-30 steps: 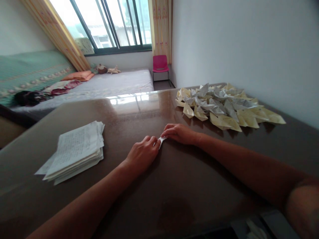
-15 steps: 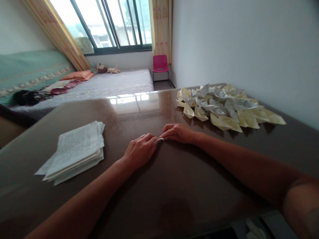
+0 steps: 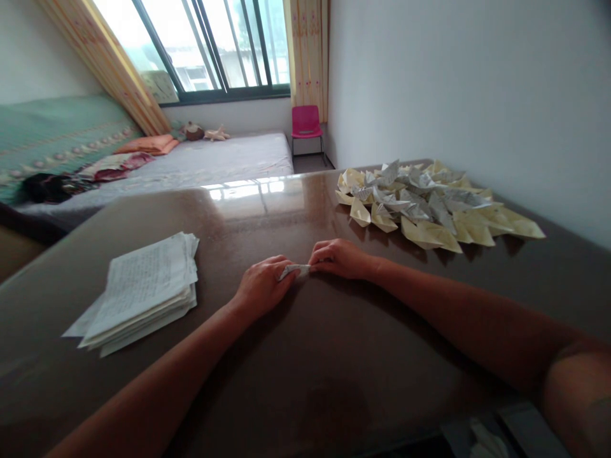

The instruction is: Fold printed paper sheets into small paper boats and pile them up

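Both my hands rest on the glossy brown table [image 3: 334,356], pinching a small folded piece of printed paper [image 3: 294,271] between them. My left hand [image 3: 260,285] curls over its left end, fingers closed on it. My right hand [image 3: 340,258] grips its right end with bent fingers. Most of the paper is hidden under the fingers. A stack of flat written sheets [image 3: 143,286] lies to the left of my left hand. A heap of folded paper boats [image 3: 429,203], cream and grey, lies beyond my right hand.
A white wall runs along the table's right side. Past the far table edge stand a bed [image 3: 191,165] with cushions, a pink chair [image 3: 307,124] and a window with curtains. Dark objects sit at the bottom right corner.
My left hand has slid a little left and down, and more of the folded paper now shows between the two hands. The right hand has barely shifted.
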Tool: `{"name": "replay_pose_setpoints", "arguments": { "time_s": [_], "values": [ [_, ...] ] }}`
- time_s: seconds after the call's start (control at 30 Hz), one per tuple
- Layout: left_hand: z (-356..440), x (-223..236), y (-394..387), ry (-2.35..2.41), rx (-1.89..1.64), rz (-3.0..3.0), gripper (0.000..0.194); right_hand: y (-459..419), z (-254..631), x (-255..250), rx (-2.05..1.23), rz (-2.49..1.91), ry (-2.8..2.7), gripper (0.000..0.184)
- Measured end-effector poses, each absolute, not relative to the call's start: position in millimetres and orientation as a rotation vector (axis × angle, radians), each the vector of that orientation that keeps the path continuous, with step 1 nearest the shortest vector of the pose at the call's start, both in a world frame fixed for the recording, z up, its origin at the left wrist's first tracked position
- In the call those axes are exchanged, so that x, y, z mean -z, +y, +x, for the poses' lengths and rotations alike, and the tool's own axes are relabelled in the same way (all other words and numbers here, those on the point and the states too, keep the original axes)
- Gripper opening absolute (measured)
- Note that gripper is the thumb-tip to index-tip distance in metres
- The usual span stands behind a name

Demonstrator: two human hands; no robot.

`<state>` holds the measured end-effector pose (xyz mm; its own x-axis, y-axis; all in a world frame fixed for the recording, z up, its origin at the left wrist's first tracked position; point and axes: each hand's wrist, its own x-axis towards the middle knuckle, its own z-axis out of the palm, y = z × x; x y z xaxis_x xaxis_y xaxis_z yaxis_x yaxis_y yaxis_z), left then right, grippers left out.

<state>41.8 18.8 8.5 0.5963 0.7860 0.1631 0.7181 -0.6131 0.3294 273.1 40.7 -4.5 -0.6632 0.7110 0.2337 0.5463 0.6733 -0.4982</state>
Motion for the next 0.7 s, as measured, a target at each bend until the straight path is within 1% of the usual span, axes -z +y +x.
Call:
{"name": "replay_pose_setpoints", "arguments": {
  "time_s": [0.17,0.27,0.37,0.47,0.57,0.6,0.7],
  "values": [
    [41,-5,23,1.272,-0.456,2.493,0.038,35,270,4,-0.448,-0.990,-2.518,0.020],
    [37,-3,30,1.352,-0.456,2.410,0.037,34,272,5,-0.373,-1.056,-2.490,0.022],
    [33,-5,37,1.392,-0.432,2.337,0.041,35,277,8,-0.357,-1.134,-2.445,0.022],
    [29,-11,40,1.320,-0.442,2.171,0.051,38,281,10,-0.345,-1.178,-2.419,0.021],
    [24,-17,41,1.229,-0.452,1.833,0.066,40,283,11,-0.342,-1.200,-2.396,0.025],
    [22,-18,41,1.205,-0.456,1.732,0.068,40,283,12,-0.349,-1.199,-2.395,0.027],
    [17,-20,43,1.146,-0.464,1.607,0.062,41,283,12,-0.366,-1.186,-2.406,0.029]
  ]
}}
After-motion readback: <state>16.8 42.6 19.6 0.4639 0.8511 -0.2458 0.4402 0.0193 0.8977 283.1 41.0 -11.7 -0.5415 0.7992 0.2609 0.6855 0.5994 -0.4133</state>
